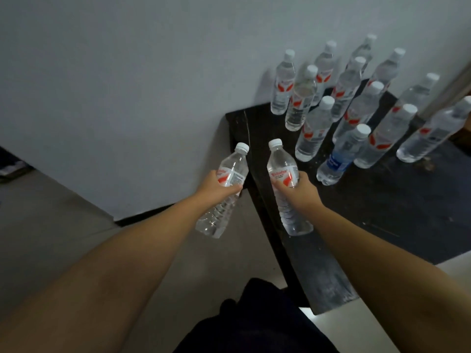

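Holding clear water bottle (233, 165) in L hand (221, 186), fingers curled round its label, tilted, in air just off left edge of black table (382, 212). Gripping 2nd bottle (281, 161) in R hand (298, 190), fingers + thumb wrapped round label, nearly upright above table's near-left part. Both apart from bottle cluster (316, 128) standing nr wall (127, 72).

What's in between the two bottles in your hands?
Nothing else: in the head view, only the edge of the black table shows between the left bottle and the right bottle.
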{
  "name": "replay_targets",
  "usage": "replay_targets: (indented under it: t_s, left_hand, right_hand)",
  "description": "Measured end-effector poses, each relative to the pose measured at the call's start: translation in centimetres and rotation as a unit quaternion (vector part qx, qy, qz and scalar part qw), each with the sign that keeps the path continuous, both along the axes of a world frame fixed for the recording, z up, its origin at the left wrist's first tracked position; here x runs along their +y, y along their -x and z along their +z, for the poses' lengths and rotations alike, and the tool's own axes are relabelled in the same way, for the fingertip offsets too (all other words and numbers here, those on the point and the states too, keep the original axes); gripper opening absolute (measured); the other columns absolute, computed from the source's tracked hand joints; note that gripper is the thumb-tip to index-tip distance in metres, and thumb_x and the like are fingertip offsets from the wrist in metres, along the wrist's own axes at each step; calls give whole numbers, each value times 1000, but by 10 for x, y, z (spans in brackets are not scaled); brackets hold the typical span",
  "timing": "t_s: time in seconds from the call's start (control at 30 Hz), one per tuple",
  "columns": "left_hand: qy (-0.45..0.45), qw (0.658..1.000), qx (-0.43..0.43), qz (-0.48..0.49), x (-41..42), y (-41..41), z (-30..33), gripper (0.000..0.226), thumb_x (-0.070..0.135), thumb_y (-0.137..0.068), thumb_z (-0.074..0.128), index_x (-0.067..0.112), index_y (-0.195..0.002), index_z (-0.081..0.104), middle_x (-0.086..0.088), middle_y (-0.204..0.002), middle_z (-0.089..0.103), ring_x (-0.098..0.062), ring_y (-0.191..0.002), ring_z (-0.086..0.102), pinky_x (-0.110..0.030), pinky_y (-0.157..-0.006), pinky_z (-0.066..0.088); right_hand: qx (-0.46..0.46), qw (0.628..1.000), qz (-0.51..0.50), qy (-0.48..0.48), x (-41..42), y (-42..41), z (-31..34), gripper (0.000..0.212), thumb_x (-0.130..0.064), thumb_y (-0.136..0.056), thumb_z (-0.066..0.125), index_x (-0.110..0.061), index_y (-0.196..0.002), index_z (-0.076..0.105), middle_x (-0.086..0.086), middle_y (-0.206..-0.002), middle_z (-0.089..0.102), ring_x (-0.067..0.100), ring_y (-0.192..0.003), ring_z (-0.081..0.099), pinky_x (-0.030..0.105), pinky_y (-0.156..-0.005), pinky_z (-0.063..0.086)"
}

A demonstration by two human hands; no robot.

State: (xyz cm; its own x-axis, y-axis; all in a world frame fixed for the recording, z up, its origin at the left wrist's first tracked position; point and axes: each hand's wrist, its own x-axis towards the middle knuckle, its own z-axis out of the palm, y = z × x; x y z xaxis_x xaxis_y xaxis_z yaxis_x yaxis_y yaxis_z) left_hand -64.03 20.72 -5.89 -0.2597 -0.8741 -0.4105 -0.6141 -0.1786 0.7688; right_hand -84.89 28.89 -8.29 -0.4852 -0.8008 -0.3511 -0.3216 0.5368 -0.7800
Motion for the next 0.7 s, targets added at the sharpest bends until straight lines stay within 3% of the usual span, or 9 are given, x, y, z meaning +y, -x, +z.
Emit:
replay_targets:
  t_s: [0.1,0.2,0.3,0.53,0.7]
  left_hand:
    - [-10,1000,-1,-21,-35,14,3,60,31,-80,74,14,-127,41,2,-109,51,-13,-88,52,-20,-60,40]
    - [-8,999,9,-31,-68,30,3,63,30,-77,77,16,-127,41,-1,-118,55,-17,-97,55,-30,-80,48]
    - [16,999,11,-25,-110,49,8,64,30,-76,78,15,-126,41,-4,-121,56,-18,-100,55,-32,-83,46]
    - [77,997,23,22,-193,89,19,69,22,-72,80,11,-125,38,-7,-124,57,-27,-112,57,-30,-86,44]
    - [90,995,40,20,-243,117,11,69,24,-72,80,13,-128,41,-7,-126,59,-26,-113,58,-28,-84,42]
  right_hand:
    - [-3,1000,-16,10,-30,9,2,74,-58,-78,68,-18,-133,41,0,-117,60,17,-104,59,31,-86,48]
    - [0,999,-31,30,-57,18,2,66,-51,-81,69,-15,-131,44,-4,-109,57,14,-98,57,28,-80,45]
    - [-34,997,-53,52,-95,29,6,58,-41,-81,72,-15,-126,46,-7,-102,56,12,-98,58,26,-79,45]
    - [-61,993,-51,88,-158,37,11,80,-39,-75,79,-20,-137,34,0,-129,55,18,-117,54,41,-99,47]
    - [-101,989,-57,88,-184,38,6,73,-29,-75,80,-28,-135,37,-9,-122,53,14,-116,52,38,-101,44]
